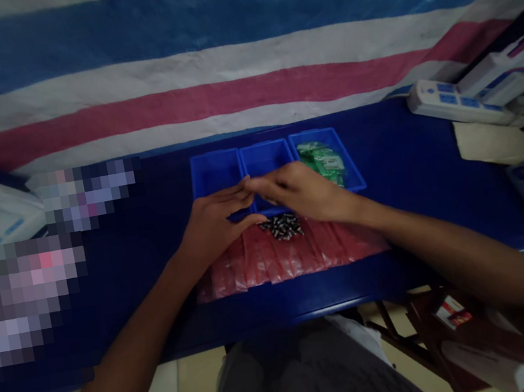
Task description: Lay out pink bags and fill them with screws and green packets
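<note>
Hands (216, 221) together, red packet row (288, 264) running sideways

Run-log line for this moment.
left hand, right hand close together over middle blue plastic bin | small shiny pieces on red plastic bags | green packets in right blue bin

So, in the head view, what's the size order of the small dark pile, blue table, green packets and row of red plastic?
Blue table, largest
Row of red plastic
Green packets, partly hidden
Small dark pile, smallest
</note>
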`<control>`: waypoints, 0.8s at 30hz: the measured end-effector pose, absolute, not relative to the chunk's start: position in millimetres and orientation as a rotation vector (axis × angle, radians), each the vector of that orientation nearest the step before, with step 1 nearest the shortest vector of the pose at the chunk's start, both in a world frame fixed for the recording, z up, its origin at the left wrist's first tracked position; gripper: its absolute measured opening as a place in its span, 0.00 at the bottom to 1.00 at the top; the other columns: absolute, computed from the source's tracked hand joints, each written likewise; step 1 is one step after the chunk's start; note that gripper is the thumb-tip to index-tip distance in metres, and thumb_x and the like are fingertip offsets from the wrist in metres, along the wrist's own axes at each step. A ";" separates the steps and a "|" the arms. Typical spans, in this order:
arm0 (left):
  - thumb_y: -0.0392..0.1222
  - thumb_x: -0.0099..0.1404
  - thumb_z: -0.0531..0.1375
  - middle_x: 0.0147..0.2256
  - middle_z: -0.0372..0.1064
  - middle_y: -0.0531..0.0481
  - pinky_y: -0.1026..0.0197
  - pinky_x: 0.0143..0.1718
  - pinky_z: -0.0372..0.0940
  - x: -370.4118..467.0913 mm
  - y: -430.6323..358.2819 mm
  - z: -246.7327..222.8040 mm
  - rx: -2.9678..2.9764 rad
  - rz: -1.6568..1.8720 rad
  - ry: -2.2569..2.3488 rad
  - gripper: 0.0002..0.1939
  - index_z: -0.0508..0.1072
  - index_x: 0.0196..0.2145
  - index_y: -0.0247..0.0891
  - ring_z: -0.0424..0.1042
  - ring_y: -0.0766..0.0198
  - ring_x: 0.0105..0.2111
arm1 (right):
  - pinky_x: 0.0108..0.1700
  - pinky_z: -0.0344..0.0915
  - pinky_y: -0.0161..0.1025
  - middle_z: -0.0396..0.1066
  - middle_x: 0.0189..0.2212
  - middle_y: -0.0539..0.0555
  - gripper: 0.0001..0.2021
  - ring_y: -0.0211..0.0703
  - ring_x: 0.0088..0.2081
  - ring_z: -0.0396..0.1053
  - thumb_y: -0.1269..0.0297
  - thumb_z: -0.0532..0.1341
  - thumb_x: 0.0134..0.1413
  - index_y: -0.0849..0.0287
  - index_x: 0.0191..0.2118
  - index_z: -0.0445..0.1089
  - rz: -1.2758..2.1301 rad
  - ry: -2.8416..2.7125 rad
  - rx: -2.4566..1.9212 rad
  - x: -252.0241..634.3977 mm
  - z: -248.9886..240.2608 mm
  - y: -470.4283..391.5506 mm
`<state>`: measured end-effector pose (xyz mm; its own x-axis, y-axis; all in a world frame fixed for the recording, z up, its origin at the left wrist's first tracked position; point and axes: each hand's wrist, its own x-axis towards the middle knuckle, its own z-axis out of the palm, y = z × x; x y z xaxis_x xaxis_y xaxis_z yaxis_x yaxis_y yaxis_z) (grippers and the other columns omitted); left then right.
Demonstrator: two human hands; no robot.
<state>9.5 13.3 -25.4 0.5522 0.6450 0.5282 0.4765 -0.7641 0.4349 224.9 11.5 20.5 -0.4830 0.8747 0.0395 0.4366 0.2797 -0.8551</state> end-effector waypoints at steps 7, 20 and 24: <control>0.54 0.68 0.68 0.54 0.78 0.42 0.53 0.58 0.76 10.7 11.1 -24.2 2.640 1.025 0.922 0.19 0.83 0.47 0.37 0.80 0.53 0.53 | 0.20 0.43 0.36 0.55 0.19 0.44 0.23 0.33 0.17 0.42 0.46 0.45 0.71 0.53 0.28 0.58 1.769 -1.292 -1.053 239.3 35.1 5.2; 0.44 0.74 0.63 0.54 0.78 0.42 0.53 0.59 0.76 10.8 10.4 -19.7 2.684 1.009 0.837 0.12 0.81 0.48 0.35 0.78 0.54 0.56 | 0.33 0.53 0.41 0.76 0.32 0.56 0.15 0.43 0.33 0.68 0.75 0.52 0.70 0.60 0.35 0.73 -0.365 -2.743 -0.479 234.2 -4.4 -32.4; 0.46 0.73 0.63 0.53 0.78 0.40 0.54 0.60 0.75 10.6 10.7 -20.1 2.684 1.039 0.819 0.14 0.81 0.47 0.33 0.78 0.54 0.56 | 0.36 0.56 0.41 0.76 0.32 0.58 0.21 0.45 0.35 0.69 0.61 0.48 0.76 0.61 0.37 0.76 -0.293 -2.709 -0.707 246.8 16.5 -12.5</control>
<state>10.6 10.7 -20.1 0.6112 0.5400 0.5787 0.4364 -0.8399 0.3228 246.8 -12.5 16.5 -0.8241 0.4374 0.3599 0.5042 0.8560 0.1144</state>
